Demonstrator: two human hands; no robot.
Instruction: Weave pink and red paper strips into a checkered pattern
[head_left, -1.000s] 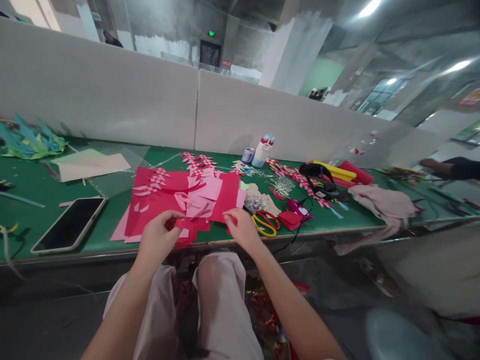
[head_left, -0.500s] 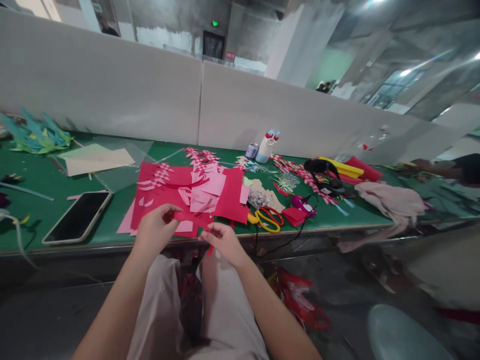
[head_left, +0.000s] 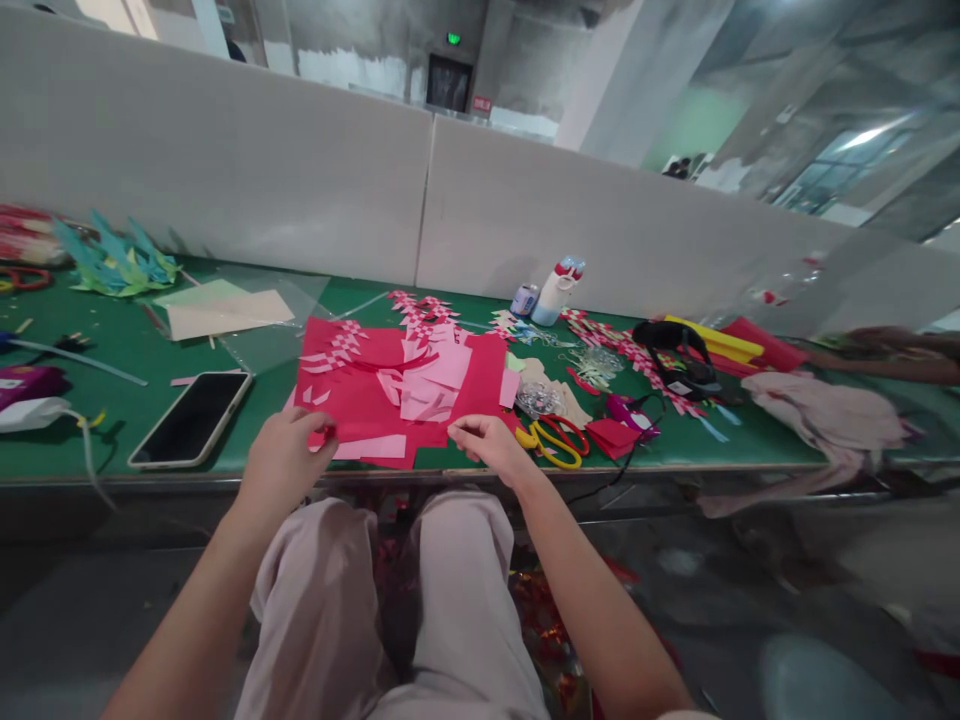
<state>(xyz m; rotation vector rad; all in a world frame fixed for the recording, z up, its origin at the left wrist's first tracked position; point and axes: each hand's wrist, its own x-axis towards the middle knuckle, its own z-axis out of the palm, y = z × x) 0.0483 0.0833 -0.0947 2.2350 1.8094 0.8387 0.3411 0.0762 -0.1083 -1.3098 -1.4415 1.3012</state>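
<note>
My left hand [head_left: 283, 458] is closed at the near left corner of the paper pile, pinching a small piece of red paper [head_left: 321, 437] mostly hidden by the fingers. My right hand [head_left: 491, 445] hovers over the pile's near right part, thumb and fingertips pressed together; whatever they hold cannot be made out. Between the hands lie red paper sheets [head_left: 360, 392] with pink paper pieces [head_left: 448, 365] on top. A red and pink woven paper strip [head_left: 341, 345] rests on the left of the sheets. Yellow-handled scissors [head_left: 556, 445] lie just right of my right hand.
A phone [head_left: 191, 420] lies left of the pile. Behind stand a can [head_left: 524, 299] and a white bottle [head_left: 559, 290]. On the right are a black strap-like item [head_left: 675, 355] and a pale pink cloth [head_left: 821, 410]. Another person's arm [head_left: 885, 355] reaches in at far right.
My hands have moved apart, left hand leftward and right hand to the right. The red paper strip stretched between them no longer shows there. The view has shifted slightly left.
</note>
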